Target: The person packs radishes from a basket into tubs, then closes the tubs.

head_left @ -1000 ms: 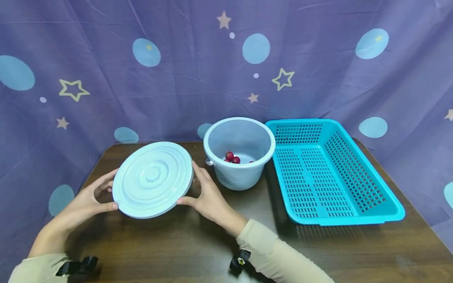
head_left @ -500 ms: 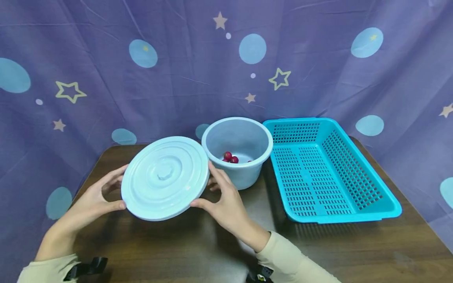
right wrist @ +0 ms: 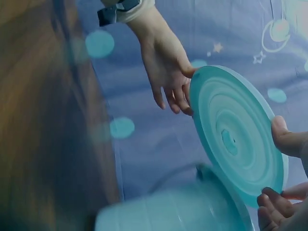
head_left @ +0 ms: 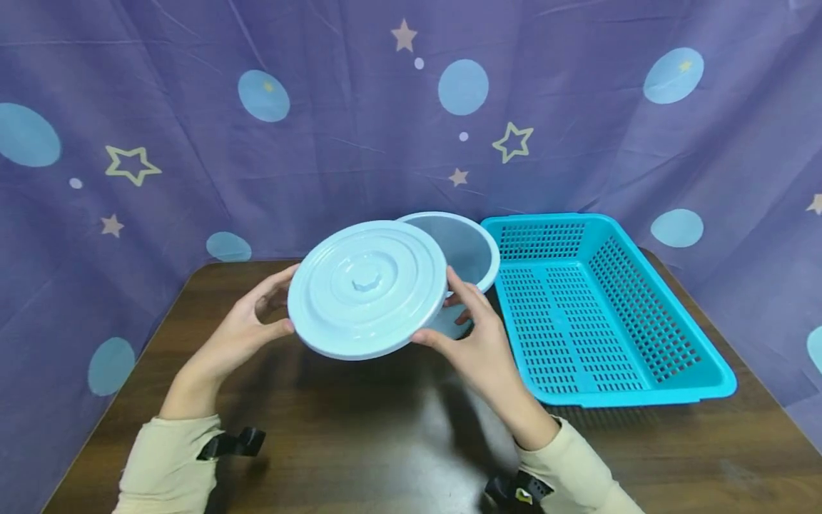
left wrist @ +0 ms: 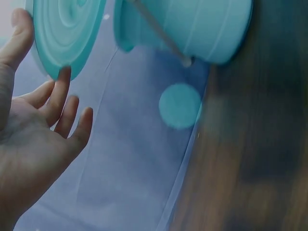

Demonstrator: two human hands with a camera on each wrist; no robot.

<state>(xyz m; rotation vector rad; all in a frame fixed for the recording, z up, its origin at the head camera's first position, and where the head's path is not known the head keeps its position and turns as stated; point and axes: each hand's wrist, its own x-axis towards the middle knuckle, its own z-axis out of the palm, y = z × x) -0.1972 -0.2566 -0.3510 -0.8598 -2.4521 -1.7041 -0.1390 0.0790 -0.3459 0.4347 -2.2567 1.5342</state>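
Note:
A round pale-blue lid with raised rings (head_left: 369,289) is held up, tilted, between both hands. My left hand (head_left: 239,332) pinches its left edge, thumb on the near side and fingers behind; these fingers also show in the left wrist view (left wrist: 43,115). On the opposite edge, my right hand (head_left: 478,350) grips the rim between thumb and fingers. Behind the lid stands a pale-blue bucket (head_left: 472,246), its left part and the contents covered from the head view. The underside of the lid (right wrist: 240,130) overlaps the bucket's rim in the right wrist view.
A turquoise plastic basket with slotted walls (head_left: 632,398) stands right of the bucket. Brown wooden table (head_left: 359,450) lies beneath, and a purple curtain with stars and dots (head_left: 359,107) hangs close behind it. Each sleeve carries a black strap-on device.
Both hands have carried the lid to the right and farther back, over toward the bucket. It now hides the small red round items that showed inside earlier.

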